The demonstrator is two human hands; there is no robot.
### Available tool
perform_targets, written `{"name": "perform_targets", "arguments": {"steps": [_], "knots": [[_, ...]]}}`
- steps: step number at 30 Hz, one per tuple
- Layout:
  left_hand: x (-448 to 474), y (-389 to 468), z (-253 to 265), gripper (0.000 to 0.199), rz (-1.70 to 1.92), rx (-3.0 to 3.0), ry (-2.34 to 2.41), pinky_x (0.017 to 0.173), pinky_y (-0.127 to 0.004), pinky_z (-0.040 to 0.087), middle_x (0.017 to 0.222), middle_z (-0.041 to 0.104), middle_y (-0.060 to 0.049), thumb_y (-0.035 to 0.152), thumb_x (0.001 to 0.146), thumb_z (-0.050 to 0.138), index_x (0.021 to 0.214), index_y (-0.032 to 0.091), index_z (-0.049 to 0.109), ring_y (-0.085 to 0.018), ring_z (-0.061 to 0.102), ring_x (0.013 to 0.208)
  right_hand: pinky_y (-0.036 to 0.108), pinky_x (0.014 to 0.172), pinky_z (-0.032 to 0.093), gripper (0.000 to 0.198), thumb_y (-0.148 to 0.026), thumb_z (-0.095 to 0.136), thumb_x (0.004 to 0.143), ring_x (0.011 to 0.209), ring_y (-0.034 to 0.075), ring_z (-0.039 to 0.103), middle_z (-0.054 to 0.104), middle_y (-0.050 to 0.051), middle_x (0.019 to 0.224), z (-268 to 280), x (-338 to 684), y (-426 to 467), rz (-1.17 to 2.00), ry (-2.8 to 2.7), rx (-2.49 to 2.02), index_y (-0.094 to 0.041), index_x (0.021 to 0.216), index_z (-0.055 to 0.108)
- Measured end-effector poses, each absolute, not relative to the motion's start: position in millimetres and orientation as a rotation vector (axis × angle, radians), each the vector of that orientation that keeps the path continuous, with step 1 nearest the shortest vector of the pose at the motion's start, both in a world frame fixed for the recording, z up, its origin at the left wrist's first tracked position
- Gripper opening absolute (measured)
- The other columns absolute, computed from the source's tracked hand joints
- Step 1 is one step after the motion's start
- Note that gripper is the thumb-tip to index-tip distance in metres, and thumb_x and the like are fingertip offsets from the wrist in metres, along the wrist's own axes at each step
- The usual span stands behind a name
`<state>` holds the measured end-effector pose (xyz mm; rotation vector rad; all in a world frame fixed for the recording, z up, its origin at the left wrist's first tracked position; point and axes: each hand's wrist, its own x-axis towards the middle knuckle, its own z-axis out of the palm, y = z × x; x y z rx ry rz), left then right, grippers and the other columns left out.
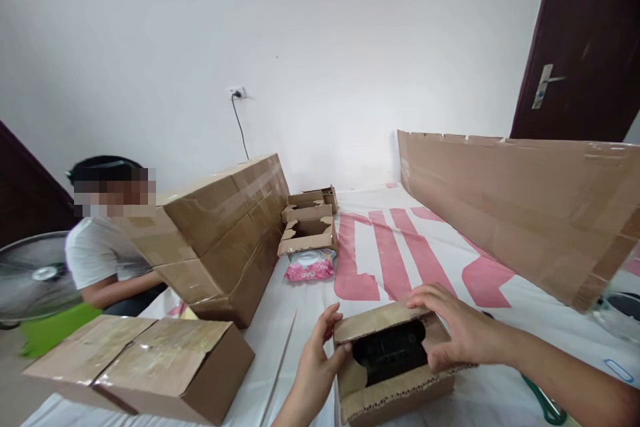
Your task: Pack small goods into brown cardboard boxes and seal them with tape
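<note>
A small cardboard box [395, 398] stands before me with a cut-out opening in its top. Inside it lies a black object [393, 352], too dark to make out. At the box's left edge is my left hand [320, 360], its thumb on the rim and its fingers along the outer side. My right hand [463, 327] grips the right end, with fingertips on the far top flap and the thumb by the opening. The undersides of both hands are partly hidden.
A taped box [165, 360] lies at left, near a long carton [225, 233]. Behind are open boxes [307, 240] and a pink wipes pack [310, 267]. A cardboard panel [500, 207] stands right; a green looped handle [545, 401] lies below. A person [107, 253] sits left by a fan [43, 273].
</note>
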<state>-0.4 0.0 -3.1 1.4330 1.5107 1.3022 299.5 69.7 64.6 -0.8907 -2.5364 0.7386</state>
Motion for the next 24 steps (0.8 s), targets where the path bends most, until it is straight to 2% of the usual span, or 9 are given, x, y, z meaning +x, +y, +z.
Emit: {"name": "perform_targets", "arguments": {"steps": [2,5,7,9,13,16,19,22,24], "knots": [[1.4,11.2,-0.1,0.052,1.335,1.406,1.572,0.089,-0.038,0.049,0.099,0.069,-0.007,0.045,0.076,0.066,0.12,0.02,0.054,-0.023,0.066,0.096,0.055,0.109,0.033,0.092,-0.062,0.08,0.059,0.137,0.039,0.031,0.037,0.019,0.147,48.9,308.8,59.6,0.653,-2.575,-0.939,-0.019,0.136,0.05],[4.8,30.9,-0.7,0.052,1.384,1.327,1.688,0.061,-0.029,0.048,0.064,0.057,0.005,0.056,0.076,0.059,0.11,0.018,0.051,-0.018,0.062,0.063,0.065,0.112,0.021,0.099,-0.057,0.084,0.056,0.144,0.045,0.011,0.021,0.019,0.158,25.5,309.7,45.4,0.44,-2.645,-0.991,-0.022,0.141,0.047],[4.4,40.7,-2.2,0.052,1.393,1.285,1.775,0.051,-0.027,0.042,0.052,0.047,0.01,0.06,0.074,0.057,0.103,0.018,0.048,-0.017,0.055,0.05,0.067,0.113,0.015,0.095,-0.053,0.083,0.061,0.145,0.043,0.011,0.027,0.018,0.157,18.1,307.1,42.0,0.387,-2.708,-0.914,-0.023,0.143,0.045],[2.5,43.3,1.6,0.05,1.413,1.267,1.846,0.05,-0.028,0.042,0.056,0.049,0.009,0.059,0.071,0.06,0.099,0.019,0.047,-0.017,0.054,0.049,0.068,0.113,0.011,0.089,-0.054,0.078,0.067,0.144,0.042,0.02,0.041,0.018,0.15,18.9,305.2,43.5,0.439,-2.792,-0.773,-0.021,0.143,0.045],[10.5,27.7,35.5,0.023,1.447,1.692,1.933,0.069,-0.035,0.048,0.085,0.062,-0.004,0.043,0.081,0.056,0.089,0.021,0.056,-0.022,0.062,0.077,0.063,0.116,0.008,0.067,-0.067,0.065,0.074,0.135,0.039,0.039,0.066,0.017,0.122,31.1,298.2,50.0,0.429,-2.822,-0.664,-0.016,0.117,0.068],[33.7,13.7,67.3,0.019,0.928,2.422,1.549,0.088,-0.04,0.046,0.084,0.067,-0.004,0.03,0.09,0.048,0.087,0.024,0.066,-0.021,0.063,0.086,0.057,0.116,0.012,0.058,-0.068,0.054,0.083,0.115,0.033,0.056,0.074,0.013,0.092,40.4,285.1,52.2,0.19,-2.885,-0.605,-0.016,0.094,0.075],[53.1,8.2,84.5,0.021,0.401,2.685,1.25,0.11,-0.053,0.029,0.079,0.069,-0.003,0.037,0.089,0.055,0.082,0.026,0.072,-0.024,0.063,0.093,0.055,0.109,0.026,0.056,-0.066,0.051,0.086,0.091,0.029,0.061,0.072,0.01,0.076,51.7,273.6,53.3,-0.047,-2.996,-0.649,-0.017,0.084,0.077],[49.9,5.1,91.1,0.03,0.25,2.737,1.435,0.116,-0.059,0.015,0.079,0.069,-0.007,0.049,0.083,0.062,0.071,0.024,0.072,-0.03,0.061,0.1,0.052,0.103,0.031,0.052,-0.064,0.058,0.083,0.089,0.028,0.06,0.071,0.01,0.077,63.6,274.7,53.9,-0.216,-2.96,-0.819,-0.016,0.082,0.076],[37.6,0.0,94.3,0.024,0.207,2.726,1.553,0.116,-0.061,0.011,0.086,0.07,-0.007,0.046,0.08,0.067,0.077,0.023,0.072,-0.031,0.061,0.103,0.05,0.099,0.034,0.043,-0.057,0.066,0.081,0.092,0.028,0.06,0.071,0.01,0.082,69.8,283.2,54.0,-0.256,-2.893,-0.915,-0.016,0.084,0.075]]}}
